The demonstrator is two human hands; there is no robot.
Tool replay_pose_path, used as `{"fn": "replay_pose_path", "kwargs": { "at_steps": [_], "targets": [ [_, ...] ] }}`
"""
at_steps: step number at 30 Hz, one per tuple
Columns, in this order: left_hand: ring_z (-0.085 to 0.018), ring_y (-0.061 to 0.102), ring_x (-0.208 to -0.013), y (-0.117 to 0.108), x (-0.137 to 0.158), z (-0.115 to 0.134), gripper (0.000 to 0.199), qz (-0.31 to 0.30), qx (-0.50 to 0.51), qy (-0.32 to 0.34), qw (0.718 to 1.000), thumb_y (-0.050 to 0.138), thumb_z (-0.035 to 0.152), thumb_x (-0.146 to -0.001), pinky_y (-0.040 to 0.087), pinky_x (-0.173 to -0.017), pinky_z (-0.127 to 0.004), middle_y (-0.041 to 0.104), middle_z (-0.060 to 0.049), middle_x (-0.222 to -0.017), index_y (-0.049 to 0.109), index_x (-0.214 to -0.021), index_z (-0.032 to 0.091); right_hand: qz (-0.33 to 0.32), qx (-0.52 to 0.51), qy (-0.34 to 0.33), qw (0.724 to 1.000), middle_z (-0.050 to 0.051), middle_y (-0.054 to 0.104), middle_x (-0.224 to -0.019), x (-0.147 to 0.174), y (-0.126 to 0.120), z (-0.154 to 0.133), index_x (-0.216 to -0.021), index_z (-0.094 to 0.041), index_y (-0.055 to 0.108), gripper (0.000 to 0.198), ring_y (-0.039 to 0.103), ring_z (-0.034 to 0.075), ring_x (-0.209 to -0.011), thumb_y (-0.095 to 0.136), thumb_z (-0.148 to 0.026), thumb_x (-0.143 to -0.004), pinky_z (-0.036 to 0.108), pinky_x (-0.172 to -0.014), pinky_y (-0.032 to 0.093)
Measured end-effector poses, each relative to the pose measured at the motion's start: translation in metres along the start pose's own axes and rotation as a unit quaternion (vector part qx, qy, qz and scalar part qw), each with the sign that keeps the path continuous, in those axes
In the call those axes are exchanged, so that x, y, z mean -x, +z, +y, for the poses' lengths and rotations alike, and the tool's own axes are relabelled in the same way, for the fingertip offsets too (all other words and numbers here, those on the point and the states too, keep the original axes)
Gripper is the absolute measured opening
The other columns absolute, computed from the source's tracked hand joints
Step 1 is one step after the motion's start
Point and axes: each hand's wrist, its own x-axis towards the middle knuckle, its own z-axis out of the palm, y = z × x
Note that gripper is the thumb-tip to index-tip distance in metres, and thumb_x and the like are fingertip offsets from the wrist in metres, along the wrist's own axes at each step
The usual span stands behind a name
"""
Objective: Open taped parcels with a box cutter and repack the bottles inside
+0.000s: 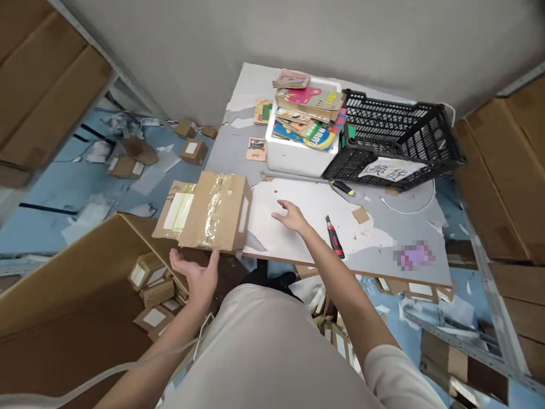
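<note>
A taped cardboard box [217,213] sits at the left edge of the table, overlapping a smaller package [172,213] with a white label and handwriting. Just below the box's near edge is my left hand [198,275], thumb and fingers spread; whether the thumb touches the cardboard I cannot tell. My right hand [292,217] hovers over the white sheet [272,227] to the right of the box, fingers apart and holding nothing. A red and black utility knife [334,237] lies to the right of that hand. Farther back lies a yellow and black cutter [342,188].
A white bin [293,158] heaped with books [310,108] stands at the back, beside a black plastic crate [395,130] with a paper sign. A large open carton [80,272] holding several small boxes is at lower left. Boxes and scraps litter the blue floor [55,187].
</note>
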Motion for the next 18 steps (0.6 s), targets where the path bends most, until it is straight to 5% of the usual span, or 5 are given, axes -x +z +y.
{"fn": "replay_pose_path", "kwargs": {
  "at_steps": [3,5,8,12,18],
  "targets": [
    [-0.027,0.016,-0.146,-0.003,-0.01,-0.014,0.095,-0.062,0.098,-0.188,0.975,0.061,0.056,-0.078,0.028,-0.114,-0.049,0.003,-0.015,-0.158,0.001,-0.145,0.027,-0.025,-0.019,-0.052,0.998,0.013,0.047,-0.143,-0.056,0.032,-0.04,-0.133,-0.018,0.051,0.066,0.041,0.026,-0.135,0.071,-0.043,-0.075,0.045,-0.115,0.028],
    [-0.026,0.025,-0.143,0.001,-0.019,-0.018,0.082,-0.12,0.144,-0.236,0.954,0.054,0.059,-0.082,0.043,-0.103,-0.049,0.012,-0.011,-0.158,0.004,-0.143,0.036,-0.046,-0.051,-0.055,0.996,0.011,0.042,-0.148,-0.087,0.049,-0.056,-0.138,-0.018,0.045,0.066,0.036,0.025,-0.139,0.065,-0.045,-0.081,0.044,-0.116,0.024],
    [-0.024,0.041,-0.135,0.007,-0.031,-0.017,0.064,-0.177,0.191,-0.231,0.937,0.046,0.058,-0.086,0.054,-0.089,-0.045,0.028,-0.004,-0.154,0.011,-0.14,0.048,-0.074,-0.094,-0.03,0.992,0.011,0.038,-0.15,-0.118,0.067,-0.067,-0.141,-0.015,0.041,0.062,0.035,0.023,-0.139,0.055,-0.044,-0.088,0.041,-0.116,0.025],
    [-0.023,0.047,-0.13,0.009,-0.035,-0.012,0.054,-0.175,0.248,-0.25,0.92,0.04,0.057,-0.089,0.056,-0.083,-0.041,0.031,0.001,-0.154,0.017,-0.138,0.053,-0.094,-0.101,-0.004,0.99,0.009,0.051,-0.139,-0.136,0.08,-0.069,-0.132,-0.016,0.049,0.049,0.046,0.02,-0.13,0.052,-0.04,-0.089,0.039,-0.112,0.031],
    [-0.023,0.05,-0.126,0.012,-0.022,-0.004,0.051,-0.17,0.253,-0.213,0.928,0.044,0.058,-0.088,0.059,-0.079,-0.04,0.037,0.001,-0.15,0.028,-0.136,0.048,0.003,-0.058,0.0,0.998,0.006,0.064,-0.112,-0.094,0.053,-0.05,-0.107,-0.016,0.059,0.03,0.057,0.019,-0.105,0.057,-0.024,-0.078,0.039,-0.1,0.042]
  ]
}}
